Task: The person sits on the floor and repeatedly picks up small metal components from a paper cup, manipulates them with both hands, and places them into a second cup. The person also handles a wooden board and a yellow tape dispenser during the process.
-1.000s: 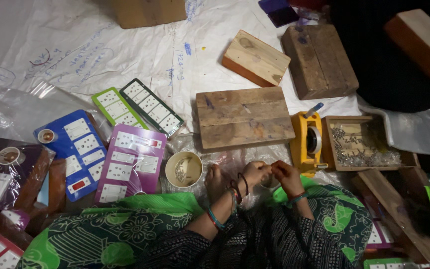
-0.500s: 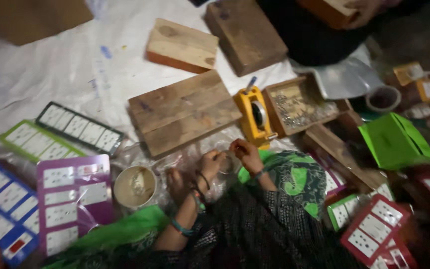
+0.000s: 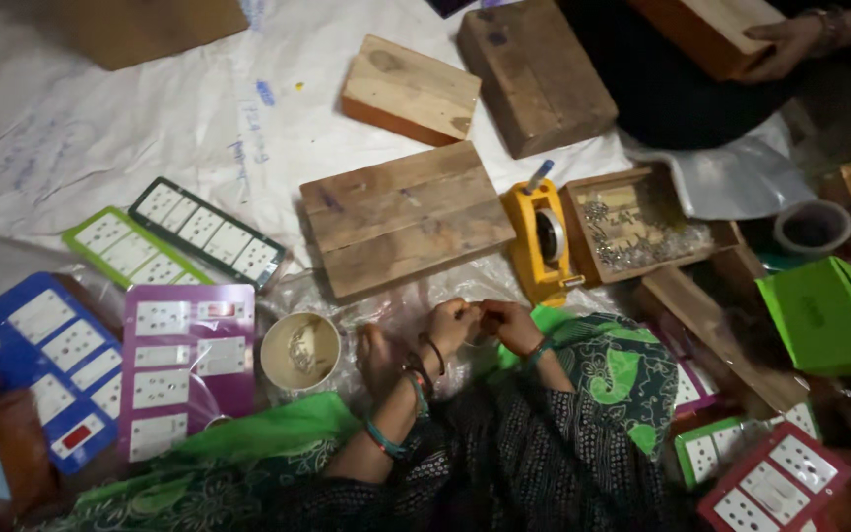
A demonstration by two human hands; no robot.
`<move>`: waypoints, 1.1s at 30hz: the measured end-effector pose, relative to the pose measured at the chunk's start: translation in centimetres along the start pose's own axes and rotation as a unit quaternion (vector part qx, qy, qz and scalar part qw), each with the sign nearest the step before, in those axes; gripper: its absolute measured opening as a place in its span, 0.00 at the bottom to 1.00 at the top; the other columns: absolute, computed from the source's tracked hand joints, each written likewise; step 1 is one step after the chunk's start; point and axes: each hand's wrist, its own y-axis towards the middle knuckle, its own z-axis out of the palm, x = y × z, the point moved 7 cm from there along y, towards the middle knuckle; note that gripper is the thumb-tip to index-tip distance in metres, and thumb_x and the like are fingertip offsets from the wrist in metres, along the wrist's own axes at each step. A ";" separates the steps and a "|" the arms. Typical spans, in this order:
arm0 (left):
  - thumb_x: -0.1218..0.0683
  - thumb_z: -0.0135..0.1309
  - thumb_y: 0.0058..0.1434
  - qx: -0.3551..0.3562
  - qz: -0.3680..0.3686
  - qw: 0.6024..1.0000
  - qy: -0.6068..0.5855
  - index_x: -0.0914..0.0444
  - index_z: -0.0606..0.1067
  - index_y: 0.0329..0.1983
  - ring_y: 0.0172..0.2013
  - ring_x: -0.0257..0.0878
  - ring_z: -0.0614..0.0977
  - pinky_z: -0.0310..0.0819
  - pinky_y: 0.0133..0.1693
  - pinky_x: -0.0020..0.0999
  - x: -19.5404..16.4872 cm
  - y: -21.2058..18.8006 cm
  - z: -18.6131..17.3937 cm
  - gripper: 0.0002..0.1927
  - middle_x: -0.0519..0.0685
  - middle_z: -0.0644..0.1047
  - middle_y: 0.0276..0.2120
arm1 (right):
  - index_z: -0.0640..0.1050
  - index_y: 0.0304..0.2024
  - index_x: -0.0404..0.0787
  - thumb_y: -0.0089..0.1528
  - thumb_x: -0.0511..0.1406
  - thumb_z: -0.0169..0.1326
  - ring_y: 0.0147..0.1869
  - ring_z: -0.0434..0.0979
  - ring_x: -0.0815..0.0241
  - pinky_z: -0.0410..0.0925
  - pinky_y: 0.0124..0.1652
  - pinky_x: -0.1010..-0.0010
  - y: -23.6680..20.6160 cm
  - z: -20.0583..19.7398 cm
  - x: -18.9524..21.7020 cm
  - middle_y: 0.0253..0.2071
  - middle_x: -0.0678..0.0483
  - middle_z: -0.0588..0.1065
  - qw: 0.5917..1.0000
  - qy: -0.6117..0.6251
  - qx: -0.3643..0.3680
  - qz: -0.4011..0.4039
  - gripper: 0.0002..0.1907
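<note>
My left hand (image 3: 451,322) and my right hand (image 3: 510,324) meet just above my lap, fingers pinched together on a small item too tiny to make out. Both wrists wear bangles. They hover over crinkled clear plastic (image 3: 386,300) in front of a flat wooden board (image 3: 401,217). A small round bowl (image 3: 299,350) holding small metal bits stands to the left of my left hand. Just beyond my right hand stands a yellow tape dispenser (image 3: 542,241).
Coloured cards of white switch pieces lie at left: purple (image 3: 184,365), blue (image 3: 56,365), green (image 3: 125,251) and dark (image 3: 207,233). An open wooden box (image 3: 642,232) of small metal parts, two wood blocks (image 3: 411,91) and a green box (image 3: 829,315) lie around. Another person's hand (image 3: 800,39) holds a block.
The view has swung so everything sits further left and lower in frame. My hands stay joined in the same spot over the plastic, still pinching.
</note>
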 end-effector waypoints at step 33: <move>0.47 0.56 0.64 -0.016 -0.023 1.000 -0.010 0.62 0.76 0.31 0.23 0.36 0.75 0.69 0.26 0.37 -1.1 -0.9 0.5 0.14 0.47 0.76 0.22 | 0.76 0.53 0.44 0.61 0.35 0.50 0.55 0.80 0.68 0.73 0.54 0.76 0.4 -0.9 0.4 0.51 0.60 0.80 0.934 0.355 0.029 -0.034 0.17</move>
